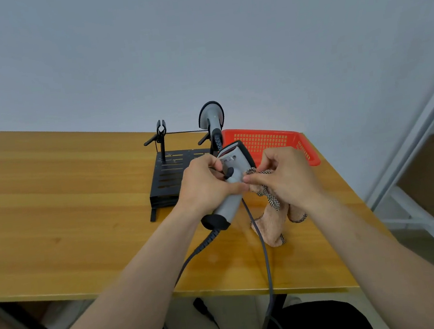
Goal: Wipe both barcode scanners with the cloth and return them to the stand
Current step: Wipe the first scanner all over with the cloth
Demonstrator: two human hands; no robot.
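Wiping is in hand. The left grip (207,184) clasps a scanner (228,206) by its handle, and the right grip (285,178) pinches the cloth (272,228) against it. The other scanner (211,116) sits in the stand (169,175) beyond both. The next move is probably reseating, which needs the cable kept clear. The head's markings are too small to read.

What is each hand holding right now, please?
Left hand: grips the grey scanner.
Right hand: pinches the cloth.

Stockroom or office: bare wall (195,31), wooden desk (53,210), metal shelving (408,148).
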